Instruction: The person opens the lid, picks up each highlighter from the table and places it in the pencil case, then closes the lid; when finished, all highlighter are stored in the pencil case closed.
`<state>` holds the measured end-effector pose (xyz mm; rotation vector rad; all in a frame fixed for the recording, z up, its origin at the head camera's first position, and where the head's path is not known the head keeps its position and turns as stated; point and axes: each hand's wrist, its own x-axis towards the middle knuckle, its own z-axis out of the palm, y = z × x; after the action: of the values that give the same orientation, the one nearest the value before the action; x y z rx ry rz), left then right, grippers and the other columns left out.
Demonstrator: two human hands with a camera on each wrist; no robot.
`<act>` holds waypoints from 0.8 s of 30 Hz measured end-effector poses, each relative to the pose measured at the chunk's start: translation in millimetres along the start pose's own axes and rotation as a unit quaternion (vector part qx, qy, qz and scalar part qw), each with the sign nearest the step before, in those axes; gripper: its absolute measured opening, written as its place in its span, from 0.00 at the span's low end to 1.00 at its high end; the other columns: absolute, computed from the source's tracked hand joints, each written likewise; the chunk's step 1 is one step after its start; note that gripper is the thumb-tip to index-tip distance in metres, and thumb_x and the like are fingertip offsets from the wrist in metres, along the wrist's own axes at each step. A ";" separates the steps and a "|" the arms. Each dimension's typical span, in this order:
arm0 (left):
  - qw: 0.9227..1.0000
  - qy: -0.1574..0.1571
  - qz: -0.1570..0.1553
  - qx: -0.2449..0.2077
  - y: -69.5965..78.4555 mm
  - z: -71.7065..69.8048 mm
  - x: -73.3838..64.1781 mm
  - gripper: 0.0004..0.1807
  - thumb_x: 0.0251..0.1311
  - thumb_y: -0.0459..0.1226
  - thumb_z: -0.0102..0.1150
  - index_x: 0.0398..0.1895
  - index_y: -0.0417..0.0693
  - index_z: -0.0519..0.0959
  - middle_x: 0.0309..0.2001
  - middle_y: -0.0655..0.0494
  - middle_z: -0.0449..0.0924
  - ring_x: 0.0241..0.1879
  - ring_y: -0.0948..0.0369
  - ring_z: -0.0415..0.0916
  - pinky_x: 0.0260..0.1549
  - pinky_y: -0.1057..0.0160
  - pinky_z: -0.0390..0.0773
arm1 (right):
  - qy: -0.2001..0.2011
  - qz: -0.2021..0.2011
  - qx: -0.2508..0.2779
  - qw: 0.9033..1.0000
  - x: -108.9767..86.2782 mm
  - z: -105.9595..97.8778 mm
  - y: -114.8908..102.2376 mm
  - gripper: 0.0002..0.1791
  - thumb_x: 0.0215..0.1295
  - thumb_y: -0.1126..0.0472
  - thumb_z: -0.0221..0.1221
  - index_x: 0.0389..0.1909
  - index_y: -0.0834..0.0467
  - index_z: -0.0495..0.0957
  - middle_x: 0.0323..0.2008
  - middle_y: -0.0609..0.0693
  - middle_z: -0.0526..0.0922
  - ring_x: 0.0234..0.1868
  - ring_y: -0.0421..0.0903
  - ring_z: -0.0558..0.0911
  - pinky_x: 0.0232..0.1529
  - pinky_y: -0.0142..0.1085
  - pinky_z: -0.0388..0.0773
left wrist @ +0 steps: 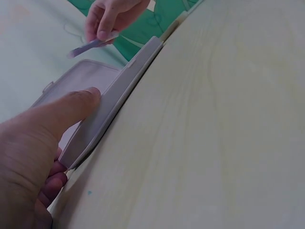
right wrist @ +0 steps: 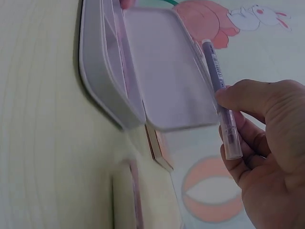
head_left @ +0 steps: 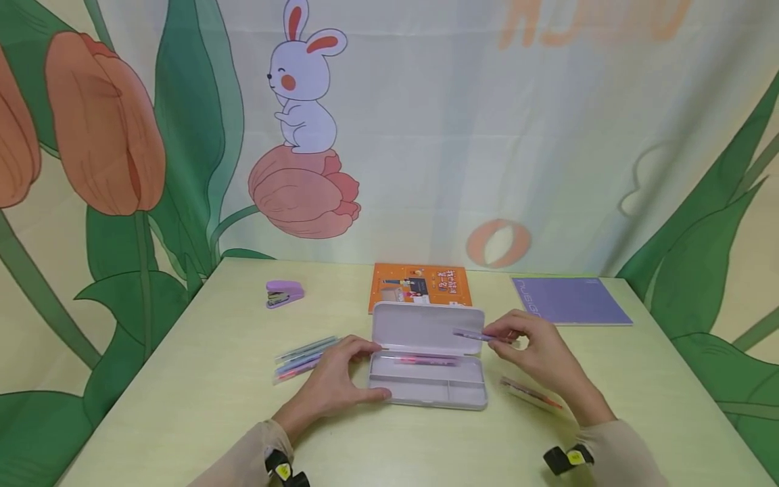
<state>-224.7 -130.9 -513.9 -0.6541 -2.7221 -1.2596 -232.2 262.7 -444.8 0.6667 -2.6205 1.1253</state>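
A pale lilac pencil case (head_left: 467, 392) lies on the table with its lid (head_left: 414, 326) raised. Inside the long rear compartment is a pink pen (head_left: 426, 361); the front part is split by a divider. My left hand (head_left: 331, 379) grips the case's left end, thumb at the front edge and fingers toward the hinge side. Above the right part of the lid, my right hand (head_left: 535, 348) pinches a purple pen (right wrist: 215, 71) between thumb and fingers. The clear cap (right wrist: 232, 143) of that pen points toward the palm side in the right wrist view.
Several colored pens (head_left: 304, 358) lie left of the case, partly behind my left hand. An orange-tipped pen (head_left: 538, 396) lies to its right. Farther back are a purple stapler (head_left: 284, 293), an orange book (head_left: 420, 284) and a purple notebook (head_left: 572, 301), before a printed curtain (head_left: 426, 135).
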 end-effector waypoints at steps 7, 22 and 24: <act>1.000 0.003 0.003 -0.007 -0.3 -2.0 0.3 0.44 0.42 0.57 0.93 0.64 0.52 0.87 0.58 0.61 0.85 0.56 0.61 0.81 0.62 0.55 0.85 | -0.021 -0.015 0.041 0.999 14.7 39.0 -19.4 0.16 0.68 0.69 0.76 0.49 0.46 0.94 0.42 0.39 0.88 0.44 0.42 0.84 0.49 0.41 0.85; 1.000 0.008 -0.001 -0.020 -0.9 0.1 1.0 0.45 0.39 0.55 0.95 0.63 0.53 0.87 0.55 0.63 0.85 0.54 0.62 0.81 0.60 0.57 0.85 | -0.007 0.012 0.053 0.998 12.7 45.8 -20.2 0.14 0.69 0.67 0.75 0.52 0.52 0.92 0.48 0.43 0.91 0.47 0.43 0.84 0.51 0.46 0.85; 1.000 0.008 -0.002 -0.021 -0.7 -0.5 1.0 0.45 0.39 0.56 0.95 0.63 0.53 0.87 0.55 0.63 0.85 0.54 0.62 0.81 0.60 0.57 0.84 | 0.005 0.008 0.049 0.999 11.5 39.7 -17.9 0.14 0.70 0.66 0.76 0.53 0.51 0.92 0.48 0.43 0.91 0.47 0.43 0.84 0.52 0.44 0.84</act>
<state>-225.9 -131.4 -513.8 -0.6385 -2.6921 -1.3218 -234.3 219.3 -456.5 0.6595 -2.5805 1.2648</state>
